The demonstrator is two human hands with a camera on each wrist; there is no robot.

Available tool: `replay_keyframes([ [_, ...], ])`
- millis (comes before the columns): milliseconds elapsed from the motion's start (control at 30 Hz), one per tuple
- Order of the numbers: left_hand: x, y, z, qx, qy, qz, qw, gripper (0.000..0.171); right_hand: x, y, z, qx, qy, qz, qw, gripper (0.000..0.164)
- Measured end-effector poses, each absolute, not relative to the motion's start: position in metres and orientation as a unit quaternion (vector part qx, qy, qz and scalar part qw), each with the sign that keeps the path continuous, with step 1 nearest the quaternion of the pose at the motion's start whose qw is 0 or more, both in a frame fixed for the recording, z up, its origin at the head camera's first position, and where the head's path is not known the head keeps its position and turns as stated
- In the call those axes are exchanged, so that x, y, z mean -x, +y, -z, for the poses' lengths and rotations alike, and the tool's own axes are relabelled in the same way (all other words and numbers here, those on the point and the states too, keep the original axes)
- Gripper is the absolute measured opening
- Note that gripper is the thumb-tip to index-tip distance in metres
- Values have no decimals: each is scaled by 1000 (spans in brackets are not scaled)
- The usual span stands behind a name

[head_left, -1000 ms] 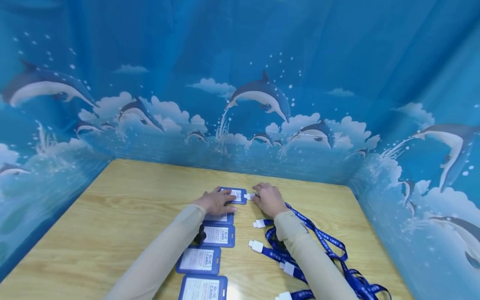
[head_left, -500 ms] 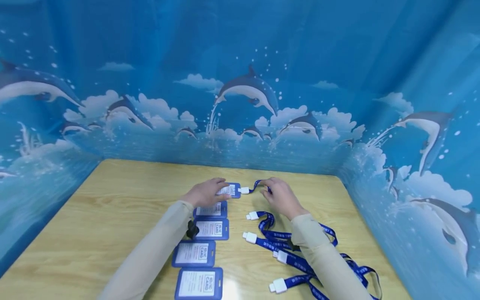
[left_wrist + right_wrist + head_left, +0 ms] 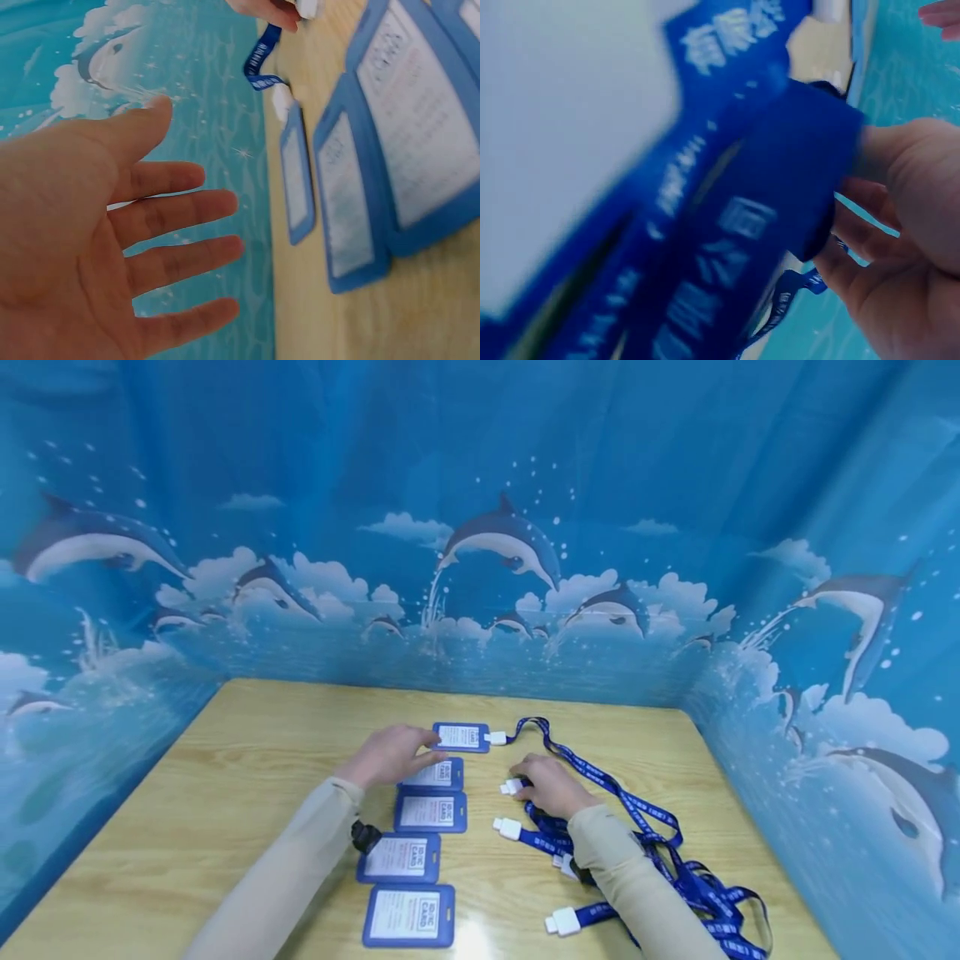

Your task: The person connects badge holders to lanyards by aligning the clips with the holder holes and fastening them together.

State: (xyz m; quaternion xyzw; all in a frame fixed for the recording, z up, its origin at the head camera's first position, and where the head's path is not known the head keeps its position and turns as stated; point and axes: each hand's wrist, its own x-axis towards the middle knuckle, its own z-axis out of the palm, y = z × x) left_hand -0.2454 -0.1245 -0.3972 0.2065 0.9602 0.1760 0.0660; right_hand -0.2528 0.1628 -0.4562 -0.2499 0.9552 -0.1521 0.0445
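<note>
My left hand (image 3: 390, 756), fingers spread in the left wrist view, hovers by the second blue badge holder (image 3: 444, 774), apart from it. The farthest badge holder (image 3: 461, 737) lies with a lanyard's white clip (image 3: 496, 738) at its slot end; that lanyard's blue strap curves off to the right. My right hand (image 3: 553, 787) pinches another blue lanyard (image 3: 780, 172) just behind its white clip (image 3: 512, 787). In the right wrist view the strap runs between thumb and fingers, partly blurred. A small gap separates this clip from the second badge holder.
Nearer badge holders (image 3: 431, 811) continue the column toward me, card sides up. More lanyards lie tangled (image 3: 705, 893) at the right, their white clips (image 3: 507, 828) pointing left. A dolphin-print curtain (image 3: 480, 568) borders the wooden table (image 3: 285, 760) behind and at both sides.
My right hand let go of the far lanyard's strap and came nearer to grip the second lanyard. My left hand drew back left off the far badge holder, now fully uncovered.
</note>
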Motion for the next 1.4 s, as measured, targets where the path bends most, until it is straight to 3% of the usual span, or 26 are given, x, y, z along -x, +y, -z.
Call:
replay_keyframes([
  [300, 240, -125, 420, -167, 958, -164, 166, 47, 253, 163, 465, 263, 951, 158, 26, 24],
  [667, 240, -123, 427, -184, 958, -107, 192, 47, 254, 158, 456, 247, 955, 161, 30, 28],
  [1400, 237, -110, 430, -153, 961, -98, 208, 48, 262, 143, 457, 248, 954, 160, 44, 20],
])
